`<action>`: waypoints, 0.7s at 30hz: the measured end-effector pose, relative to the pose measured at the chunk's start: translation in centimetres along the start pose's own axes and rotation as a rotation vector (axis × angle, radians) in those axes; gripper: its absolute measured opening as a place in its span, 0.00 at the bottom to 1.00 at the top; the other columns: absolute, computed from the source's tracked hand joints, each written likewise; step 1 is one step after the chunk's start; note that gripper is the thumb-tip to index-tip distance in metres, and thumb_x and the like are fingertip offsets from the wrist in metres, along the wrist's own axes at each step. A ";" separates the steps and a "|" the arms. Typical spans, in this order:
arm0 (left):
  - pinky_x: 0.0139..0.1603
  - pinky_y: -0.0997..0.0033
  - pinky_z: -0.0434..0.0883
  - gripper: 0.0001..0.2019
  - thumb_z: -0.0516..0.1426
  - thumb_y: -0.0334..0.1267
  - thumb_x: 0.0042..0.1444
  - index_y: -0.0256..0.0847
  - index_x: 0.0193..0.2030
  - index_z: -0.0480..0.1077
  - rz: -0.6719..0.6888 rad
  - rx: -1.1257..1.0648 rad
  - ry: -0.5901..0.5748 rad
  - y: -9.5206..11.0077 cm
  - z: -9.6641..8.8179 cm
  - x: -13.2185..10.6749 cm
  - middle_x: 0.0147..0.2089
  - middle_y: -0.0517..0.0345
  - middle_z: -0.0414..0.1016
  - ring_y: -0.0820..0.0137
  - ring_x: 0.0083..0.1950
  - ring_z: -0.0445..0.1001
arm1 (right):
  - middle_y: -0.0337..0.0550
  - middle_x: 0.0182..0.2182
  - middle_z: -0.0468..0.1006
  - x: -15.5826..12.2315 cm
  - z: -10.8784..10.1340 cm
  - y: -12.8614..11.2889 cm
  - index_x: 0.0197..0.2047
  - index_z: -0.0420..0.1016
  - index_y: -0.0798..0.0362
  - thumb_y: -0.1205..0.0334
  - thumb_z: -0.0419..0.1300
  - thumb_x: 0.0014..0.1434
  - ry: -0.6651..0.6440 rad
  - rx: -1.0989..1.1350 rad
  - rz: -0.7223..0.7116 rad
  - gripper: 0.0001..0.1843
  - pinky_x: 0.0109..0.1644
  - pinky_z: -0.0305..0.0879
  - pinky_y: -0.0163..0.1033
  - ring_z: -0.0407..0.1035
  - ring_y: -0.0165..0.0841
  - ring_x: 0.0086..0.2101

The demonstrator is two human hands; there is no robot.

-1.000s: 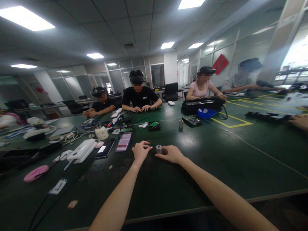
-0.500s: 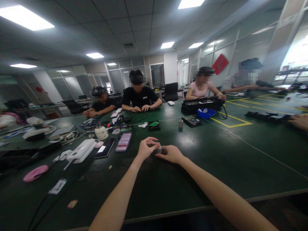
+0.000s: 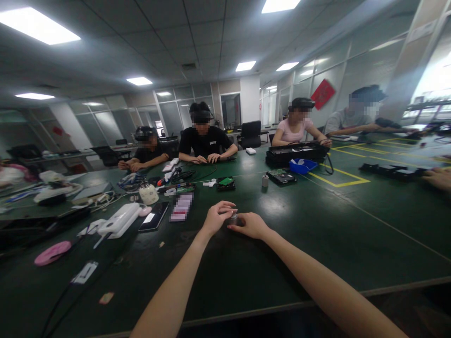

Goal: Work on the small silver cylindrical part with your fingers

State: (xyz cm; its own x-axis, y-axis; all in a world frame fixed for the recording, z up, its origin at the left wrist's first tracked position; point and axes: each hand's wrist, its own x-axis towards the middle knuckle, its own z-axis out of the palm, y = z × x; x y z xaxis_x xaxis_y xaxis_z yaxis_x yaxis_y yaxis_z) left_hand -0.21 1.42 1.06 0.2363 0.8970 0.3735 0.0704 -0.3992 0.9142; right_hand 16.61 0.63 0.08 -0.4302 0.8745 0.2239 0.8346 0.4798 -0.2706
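Note:
In the head view a small grey metal-looking cylinder (image 3: 234, 217) is low over the green table, between my two hands and partly covered by fingers. My left hand (image 3: 218, 218) pinches at its top edge with thumb and fingers. From the right side, my right hand (image 3: 252, 225) curls its thumb and fingers round the lower part. A second grey cylinder (image 3: 265, 180) stands upright farther back. Beside it lies a hard drive (image 3: 282, 176), and a drive with a green board (image 3: 226, 183) is to the left.
To the left lie a phone (image 3: 154, 217), a white power strip (image 3: 120, 219), a cream jar (image 3: 148, 193), a pink ring (image 3: 52, 253) and cables. A blue tray (image 3: 303, 165) and black casing (image 3: 296, 154) are at the back. Several people sit around the table (image 3: 338, 244).
My left hand has shifted slightly to the right, its fingertips over the cylinder's top. My right hand stays nearly in place.

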 end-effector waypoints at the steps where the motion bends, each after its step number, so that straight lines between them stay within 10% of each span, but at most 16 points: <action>1: 0.46 0.63 0.73 0.09 0.59 0.30 0.48 0.37 0.39 0.74 -0.016 -0.044 -0.004 0.0 0.0 0.0 0.37 0.51 0.80 0.59 0.45 0.79 | 0.42 0.25 0.77 0.0 0.0 0.0 0.33 0.75 0.52 0.33 0.51 0.55 -0.002 0.001 0.002 0.29 0.24 0.50 0.33 0.70 0.34 0.25; 21: 0.45 0.62 0.72 0.11 0.61 0.34 0.45 0.36 0.38 0.73 -0.056 -0.119 0.127 -0.1 -0.2 0.2 0.27 0.54 0.81 0.60 0.36 0.81 | 0.41 0.26 0.78 -0.2 -0.3 -0.2 0.33 0.75 0.51 0.34 0.52 0.55 -0.014 0.020 -0.006 0.28 0.25 0.50 0.34 0.71 0.34 0.27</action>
State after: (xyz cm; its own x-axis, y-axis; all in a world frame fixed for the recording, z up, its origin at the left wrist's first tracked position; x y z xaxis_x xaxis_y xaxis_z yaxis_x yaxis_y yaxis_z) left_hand -0.35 1.66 1.10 0.1103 0.9369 0.3316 -0.0365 -0.3296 0.9434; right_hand 16.64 0.39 0.37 -0.4404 0.8723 0.2124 0.8250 0.4865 -0.2875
